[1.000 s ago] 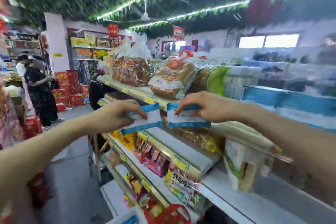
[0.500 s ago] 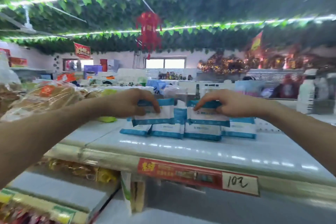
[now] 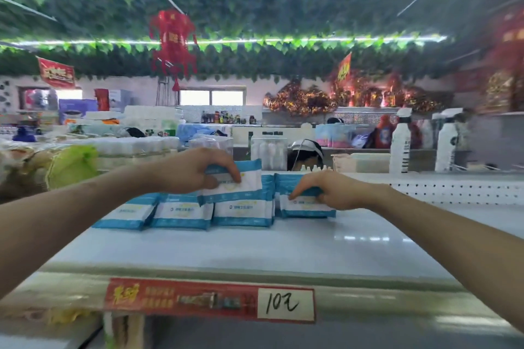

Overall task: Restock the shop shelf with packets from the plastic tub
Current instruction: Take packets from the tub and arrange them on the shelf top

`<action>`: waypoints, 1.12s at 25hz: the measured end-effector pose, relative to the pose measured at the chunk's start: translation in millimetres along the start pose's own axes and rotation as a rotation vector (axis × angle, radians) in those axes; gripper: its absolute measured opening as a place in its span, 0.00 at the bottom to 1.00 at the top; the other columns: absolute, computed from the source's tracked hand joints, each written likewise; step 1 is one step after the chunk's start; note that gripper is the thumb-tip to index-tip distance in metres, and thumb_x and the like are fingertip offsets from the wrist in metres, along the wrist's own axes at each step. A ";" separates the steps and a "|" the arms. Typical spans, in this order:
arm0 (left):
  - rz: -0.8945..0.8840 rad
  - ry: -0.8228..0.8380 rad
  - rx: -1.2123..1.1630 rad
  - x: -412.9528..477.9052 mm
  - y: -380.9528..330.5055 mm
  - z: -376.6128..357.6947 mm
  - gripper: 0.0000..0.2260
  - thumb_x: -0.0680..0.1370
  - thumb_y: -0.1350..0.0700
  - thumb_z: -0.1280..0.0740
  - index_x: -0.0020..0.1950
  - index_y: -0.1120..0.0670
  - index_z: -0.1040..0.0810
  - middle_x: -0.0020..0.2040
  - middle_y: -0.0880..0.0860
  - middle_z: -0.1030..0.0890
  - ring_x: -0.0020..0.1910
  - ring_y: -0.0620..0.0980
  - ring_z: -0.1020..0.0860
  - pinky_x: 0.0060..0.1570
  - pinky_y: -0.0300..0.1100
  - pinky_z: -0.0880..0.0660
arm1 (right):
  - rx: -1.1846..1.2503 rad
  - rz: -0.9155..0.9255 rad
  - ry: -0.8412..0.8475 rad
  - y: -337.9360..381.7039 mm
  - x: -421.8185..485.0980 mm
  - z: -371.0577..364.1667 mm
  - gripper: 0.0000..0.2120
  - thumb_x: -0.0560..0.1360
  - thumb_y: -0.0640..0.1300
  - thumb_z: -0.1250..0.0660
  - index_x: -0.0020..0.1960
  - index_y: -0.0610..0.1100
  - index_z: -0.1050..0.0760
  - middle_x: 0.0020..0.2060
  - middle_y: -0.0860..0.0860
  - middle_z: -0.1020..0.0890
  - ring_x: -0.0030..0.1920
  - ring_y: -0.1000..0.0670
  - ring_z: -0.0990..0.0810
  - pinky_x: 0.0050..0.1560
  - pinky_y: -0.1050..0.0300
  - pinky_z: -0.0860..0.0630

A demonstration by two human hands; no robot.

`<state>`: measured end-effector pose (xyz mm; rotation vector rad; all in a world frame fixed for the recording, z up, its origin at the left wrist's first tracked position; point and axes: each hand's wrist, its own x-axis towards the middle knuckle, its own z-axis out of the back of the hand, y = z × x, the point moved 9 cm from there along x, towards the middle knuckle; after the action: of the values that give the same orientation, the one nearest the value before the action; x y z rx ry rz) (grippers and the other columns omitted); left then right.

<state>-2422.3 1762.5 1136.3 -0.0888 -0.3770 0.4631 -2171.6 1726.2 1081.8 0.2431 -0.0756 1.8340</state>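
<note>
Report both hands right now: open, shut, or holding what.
Left hand: pinches a raised packet above the row.
Right hand: grips the end packet at the row's right end.

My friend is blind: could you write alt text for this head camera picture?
A person's left hand holds a blue-and-white plastic packet over a row of like packets on a white shop shelf, while the right hand grips the row's rightmost packet. A red price label hangs on the shelf edge.
</note>
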 end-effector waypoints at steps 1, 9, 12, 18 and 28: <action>0.003 0.002 -0.005 2.8 -0.8 -2.4 0.21 0.79 0.63 0.30 0.57 0.35 0.19 0.58 0.30 0.24 0.60 0.33 0.26 0.62 0.37 0.30 | -0.008 0.022 0.011 -1.1 8.1 -6.0 0.26 0.78 0.31 0.35 0.64 0.61 0.20 0.65 0.58 0.22 0.64 0.51 0.25 0.69 0.48 0.27; 0.024 -0.053 -0.015 14.9 1.6 -11.2 0.19 0.80 0.63 0.32 0.57 0.37 0.18 0.61 0.35 0.24 0.61 0.35 0.26 0.58 0.32 0.28 | -0.555 0.222 0.057 -17.9 20.1 -28.3 0.32 0.82 0.55 0.37 0.79 0.69 0.49 0.82 0.59 0.49 0.76 0.47 0.44 0.72 0.45 0.38; 0.010 -0.027 -0.033 31.5 -4.9 -30.9 0.20 0.80 0.63 0.32 0.58 0.37 0.19 0.60 0.34 0.24 0.61 0.33 0.27 0.54 0.28 0.28 | -0.615 0.268 0.063 -29.7 16.2 -36.3 0.33 0.83 0.58 0.42 0.80 0.69 0.58 0.82 0.60 0.61 0.82 0.46 0.57 0.78 0.43 0.48; -0.093 0.125 -0.008 86.6 -34.8 -87.5 0.20 0.81 0.62 0.32 0.66 0.38 0.21 0.63 0.34 0.26 0.63 0.32 0.30 0.63 0.29 0.34 | -0.325 0.128 -0.102 -59.3 -7.5 -1.9 0.39 0.83 0.56 0.37 0.80 0.67 0.62 0.81 0.65 0.59 0.82 0.55 0.57 0.80 0.39 0.46; -0.216 0.142 0.403 146.6 -41.9 -133.4 0.29 0.84 0.52 0.34 0.81 0.36 0.40 0.67 0.49 0.30 0.65 0.51 0.31 0.70 0.51 0.31 | -0.340 -0.016 -0.325 -117.7 -70.2 38.4 0.37 0.81 0.56 0.37 0.81 0.65 0.57 0.81 0.61 0.43 0.79 0.51 0.39 0.72 0.39 0.33</action>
<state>-2233.5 1791.5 1068.7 0.3062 -0.1464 0.3099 -2036.0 1685.4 1096.1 0.2975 -0.6044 1.7189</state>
